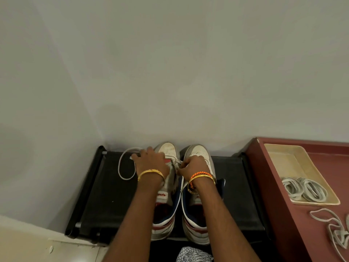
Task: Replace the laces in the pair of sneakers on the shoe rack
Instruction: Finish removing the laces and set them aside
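Note:
Two white, red and navy sneakers stand side by side on the black shoe rack (105,195), toes toward the wall: the left sneaker (169,151) and the right sneaker (200,151). My left hand (151,161) lies over the left sneaker's laced area and holds a white lace (124,165) that loops out onto the rack. My right hand (194,166) pinches another stretch of that lace near the left sneaker's eyelets.
A dark red cabinet top (279,186) stands right of the rack. On it sits a cream tray (279,154) with two coiled white laces (306,189). A loose lace (332,229) lies in front of the tray. The wall is close behind the shoes.

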A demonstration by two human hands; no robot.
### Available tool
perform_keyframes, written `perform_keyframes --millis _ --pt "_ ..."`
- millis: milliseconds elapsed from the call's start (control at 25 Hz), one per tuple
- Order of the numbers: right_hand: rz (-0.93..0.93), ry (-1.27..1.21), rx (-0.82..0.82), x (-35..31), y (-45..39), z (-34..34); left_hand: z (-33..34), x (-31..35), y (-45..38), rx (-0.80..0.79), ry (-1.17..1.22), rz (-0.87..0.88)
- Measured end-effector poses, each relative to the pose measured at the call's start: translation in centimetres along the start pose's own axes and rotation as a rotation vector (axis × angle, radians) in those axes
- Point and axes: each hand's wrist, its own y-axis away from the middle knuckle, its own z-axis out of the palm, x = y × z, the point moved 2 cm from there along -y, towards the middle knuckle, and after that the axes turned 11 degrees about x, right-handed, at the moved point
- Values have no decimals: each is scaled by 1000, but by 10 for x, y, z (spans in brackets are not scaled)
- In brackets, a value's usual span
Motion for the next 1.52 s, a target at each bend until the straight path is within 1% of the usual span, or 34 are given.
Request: perform_keyframes --millis 40,80,200,280,360,520,640,680,720,800,840,880,920,960,1000,1040,1080,1120,1200,1240,1280,1320,1400,1480,1520 --pt "-18 14 12 -1 -1 1 7 8 3 -34 -128 55" --pt "-28 15 14 -1 -1 2 9 14 5 -31 -168 67" --pt "-23 -16 -5 1 0 2 13 15 6 35 -149 24" --pt "-7 -42 -6 1 1 0 12 12 5 41 -154 30" --pt "9 -61 -5 1 2 -2 11 11 4 58 -56 21" --pt "27 -76 -14 2 2 -5 -1 -2 1 245 468 -157" --pt "64 -66 -4 3 3 -2 -9 -8 0 384 720 -279" --pt "81 -60 3 3 3 -1 -13 -11 0 457 855 -317" --pt "96 -56 11 3 3 -1 -18 -16 -1 540 1042 -362" --pt "115 -54 12 3 4 -1 -32 -30 -1 654 1492 -499" --pt "117 -54 6 2 4 -2 -40 -39 -2 716 1665 -568" --pt "119 -53 3 2 4 -2 -46 -47 -2 774 1772 -635" --pt "121 -50 4 2 5 -2 -51 -52 -1 821 1817 -699" --pt "120 -48 4 1 5 -2 -54 -55 0 840 1802 -741" --pt "119 -51 2 1 5 -2 -56 -55 1 818 1720 -744" --pt "118 -55 -3 0 5 -2 -55 -51 1 758 1565 -703" --pt "119 -66 -9 -1 6 -2 -51 -44 1 644 1347 -610" --pt "121 -75 -13 -2 6 -2 -44 -34 2 487 1071 -470" --pt "115 -73 -14 -2 7 -3 -18 -11 4 140 440 -122" --pt "109 -74 -16 -1 6 -3 -7 0 8 -4 196 1" --pt "106 -78 -19 -1 6 -2 1 9 11 -81 34 58" --pt "110 -87 -19 0 6 -2 6 14 12 -98 -39 66" --pt "114 -100 -24 2 5 -1 9 15 8 -44 -37 9" --pt "119 -98 -36 2 4 1 6 11 7 13 32 -44" --pt "119 -95 -35 2 3 2 3 8 6 48 143 -85"
